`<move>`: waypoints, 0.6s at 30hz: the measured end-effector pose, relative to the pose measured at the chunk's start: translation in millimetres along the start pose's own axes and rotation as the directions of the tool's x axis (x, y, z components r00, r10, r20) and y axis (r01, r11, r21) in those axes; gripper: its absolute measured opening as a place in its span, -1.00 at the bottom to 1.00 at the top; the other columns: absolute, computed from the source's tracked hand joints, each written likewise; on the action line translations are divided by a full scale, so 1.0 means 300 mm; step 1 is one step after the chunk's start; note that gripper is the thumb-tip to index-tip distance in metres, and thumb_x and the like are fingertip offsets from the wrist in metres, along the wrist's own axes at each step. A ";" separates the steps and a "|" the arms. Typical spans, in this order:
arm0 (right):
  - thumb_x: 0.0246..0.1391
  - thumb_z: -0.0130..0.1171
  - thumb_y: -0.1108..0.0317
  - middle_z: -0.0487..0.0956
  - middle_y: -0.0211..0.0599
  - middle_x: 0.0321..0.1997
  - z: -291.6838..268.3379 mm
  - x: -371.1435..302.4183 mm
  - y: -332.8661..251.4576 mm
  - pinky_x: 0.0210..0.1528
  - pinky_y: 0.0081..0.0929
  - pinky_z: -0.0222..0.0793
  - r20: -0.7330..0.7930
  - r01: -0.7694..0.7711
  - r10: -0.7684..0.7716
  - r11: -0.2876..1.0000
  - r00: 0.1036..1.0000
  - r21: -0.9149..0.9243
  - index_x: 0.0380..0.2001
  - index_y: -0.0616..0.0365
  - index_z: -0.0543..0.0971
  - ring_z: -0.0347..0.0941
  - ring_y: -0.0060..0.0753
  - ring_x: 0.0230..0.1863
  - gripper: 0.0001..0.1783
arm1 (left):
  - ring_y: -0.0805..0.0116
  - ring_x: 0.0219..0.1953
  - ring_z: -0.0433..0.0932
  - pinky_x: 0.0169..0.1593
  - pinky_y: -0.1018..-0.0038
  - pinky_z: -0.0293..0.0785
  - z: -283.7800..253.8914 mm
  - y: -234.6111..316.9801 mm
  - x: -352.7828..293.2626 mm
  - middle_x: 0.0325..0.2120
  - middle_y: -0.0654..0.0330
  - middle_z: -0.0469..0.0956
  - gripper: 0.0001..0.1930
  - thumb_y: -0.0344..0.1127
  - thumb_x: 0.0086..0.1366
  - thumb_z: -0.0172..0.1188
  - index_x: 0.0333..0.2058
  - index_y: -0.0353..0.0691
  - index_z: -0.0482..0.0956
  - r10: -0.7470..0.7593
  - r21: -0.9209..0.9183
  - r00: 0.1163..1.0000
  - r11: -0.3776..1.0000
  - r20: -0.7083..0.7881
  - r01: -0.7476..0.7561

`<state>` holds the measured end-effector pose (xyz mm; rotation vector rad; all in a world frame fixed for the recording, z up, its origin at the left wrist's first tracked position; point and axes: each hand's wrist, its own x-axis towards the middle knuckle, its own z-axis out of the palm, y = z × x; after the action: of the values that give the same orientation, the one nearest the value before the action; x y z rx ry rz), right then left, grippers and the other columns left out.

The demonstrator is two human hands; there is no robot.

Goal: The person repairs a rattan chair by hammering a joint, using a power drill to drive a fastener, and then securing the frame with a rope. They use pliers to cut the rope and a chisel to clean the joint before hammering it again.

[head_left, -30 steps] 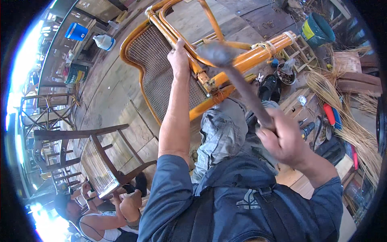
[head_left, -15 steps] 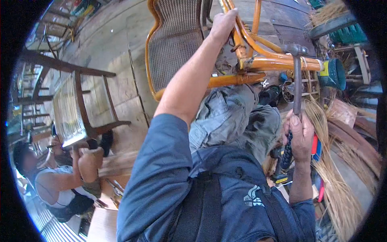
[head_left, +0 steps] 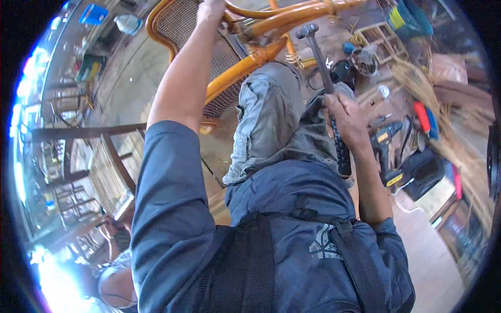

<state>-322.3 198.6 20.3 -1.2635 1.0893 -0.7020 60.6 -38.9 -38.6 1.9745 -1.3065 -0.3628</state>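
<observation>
The left hand (head_left: 211, 9) sits at 12 o'clock, arm stretched up, fingers curled onto the orange frame (head_left: 271, 23) of the rattan chair (head_left: 182, 31); the picture's edge cuts off the fingertips, so how tightly they close cannot be told. The chair's woven back lies at 11 o'clock, its frame tubes running across to 1 o'clock. The right hand (head_left: 347, 122) is just right of centre, fingers wrapped tight around the black grip of a hammer (head_left: 326, 83). The hammer stands nearly upright, its steel head (head_left: 308, 30) at 12 to 1 o'clock, just below the frame tube. A grey-trousered knee (head_left: 271, 104) rises between the two arms. At 3 o'clock a drill (head_left: 386, 143) and red and blue tools (head_left: 424, 117) lie on the floor, with straw strands (head_left: 449, 130) beside them. At 9 o'clock stands a dark wooden chair (head_left: 104, 161); at 7 o'clock another person (head_left: 117, 281) crouches
</observation>
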 end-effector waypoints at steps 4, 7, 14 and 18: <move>0.23 -0.05 0.12 0.34 -0.47 -0.69 -0.073 -0.093 0.116 -0.72 -0.62 0.14 -0.079 -0.077 0.077 0.997 0.994 0.002 -0.50 0.19 0.40 0.23 -0.64 -0.77 -0.64 | 0.13 -0.02 0.42 0.00 0.29 0.34 -0.014 0.175 -0.057 -0.06 -0.13 0.44 -0.30 0.12 0.28 -0.19 0.06 -0.53 0.29 -0.279 -0.113 0.951 0.949 0.137 0.295; 0.23 -0.05 0.11 0.35 -0.46 -0.69 -0.097 -0.160 0.170 -0.71 -0.61 0.15 -0.089 -0.083 0.084 0.996 0.992 0.017 -0.51 0.18 0.40 0.24 -0.64 -0.76 -0.63 | 0.06 -0.08 0.50 -0.04 0.27 0.39 -0.038 0.096 -0.012 -0.14 -0.15 0.49 -0.33 0.11 0.27 -0.17 -0.11 -0.57 0.40 -0.126 0.081 0.989 0.990 0.083 0.119; 0.21 -0.04 0.12 0.40 -0.29 -0.66 -0.224 -0.364 0.294 -0.63 -0.47 0.26 -0.312 -0.304 0.270 0.951 0.911 -0.063 -0.51 0.22 0.42 0.39 -0.54 -0.66 -0.62 | 0.08 0.00 0.47 0.01 0.31 0.37 -0.056 0.169 -0.070 -0.04 -0.21 0.43 -0.20 0.22 0.26 -0.25 0.02 -0.58 0.33 -0.346 0.006 0.929 0.937 0.130 0.348; 0.16 0.01 0.09 0.42 -0.12 -0.63 -0.265 -0.480 0.574 -0.47 -0.28 0.31 -0.494 -0.308 0.097 0.878 0.864 -0.367 -0.45 0.24 0.46 0.47 -0.25 -0.51 -0.62 | 0.10 -0.19 0.53 -0.18 0.28 0.47 -0.059 0.107 -0.072 -0.16 -0.14 0.50 -0.25 0.20 0.24 -0.13 -0.05 -0.56 0.39 -0.287 -0.151 0.950 0.941 0.126 0.304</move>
<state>-472.7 333.2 -106.2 -1.3537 1.8355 -0.6263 39.6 -19.4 -6.9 2.0292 -1.0008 -0.7052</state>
